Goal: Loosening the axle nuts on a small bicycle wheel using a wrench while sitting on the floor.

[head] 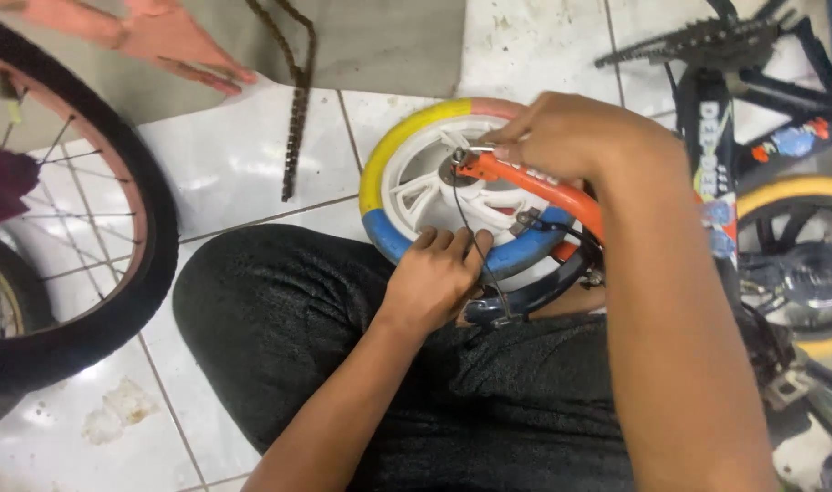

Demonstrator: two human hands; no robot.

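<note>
Small wheel [407, 196] steadied by left hand [434, 278] gripping its tyre; right hand [561, 137] pinches, seemingly, the axle nut, fork [534, 187] not yet off.

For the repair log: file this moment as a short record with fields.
left hand: fingers grip the rim of the small wheel
right hand: fingers at the wheel hub, on the orange fork
wheel: white plastic, yellow, blue and pink tyre
nearby: loose chain on the tiled floor; large spoked wheel
</note>
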